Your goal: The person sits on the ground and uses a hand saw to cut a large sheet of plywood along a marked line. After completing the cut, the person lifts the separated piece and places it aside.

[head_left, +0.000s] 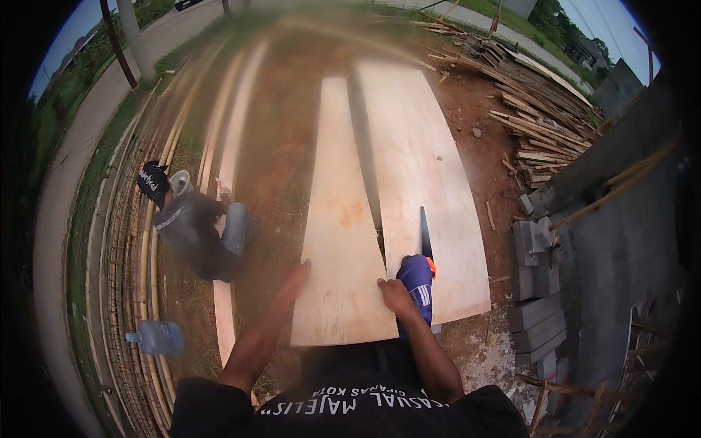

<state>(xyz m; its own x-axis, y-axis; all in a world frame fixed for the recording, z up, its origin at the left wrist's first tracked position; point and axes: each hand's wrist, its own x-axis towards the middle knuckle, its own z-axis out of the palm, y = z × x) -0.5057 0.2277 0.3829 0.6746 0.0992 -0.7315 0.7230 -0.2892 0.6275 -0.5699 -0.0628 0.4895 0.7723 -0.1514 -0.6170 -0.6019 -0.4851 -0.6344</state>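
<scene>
Narrow board [343, 241]: pale, tapered, directly in front of black shirt [365, 405], near end toward body, far end pointing away. Gripped on both sides: pinched at L edge by left hand [298, 277], at R edge by right hand [396, 298], w/ R thumb on top. Fingers under board hidden; exact L finger placement too blurred to tell.

Handling (judged): pinch at approx. opp. points, w/ equal force per side, to prevent twist. Allow for length; likely flexes or drags if raised by near end only. Far-end contact below: cannot tell. Move slowly; watch for splinters along edges.

R side: wide sheet [453, 175], just beside board, w/ dark gap along far part. Avoid scraping. Over sheet: purple-clad knee [416, 281] and, next to it, apparent saw [426, 233] w/ orange handle. Steer R forearm [434, 347] clear of blade.

L side: co-worker [193, 226], crouched at long strip [224, 314]. Check clearance before any L sweep. Farther out: bamboo poles [144, 270], blue jug [161, 338]. Far R: scrap-wood pile [544, 131], gray blocks [537, 321].
</scene>
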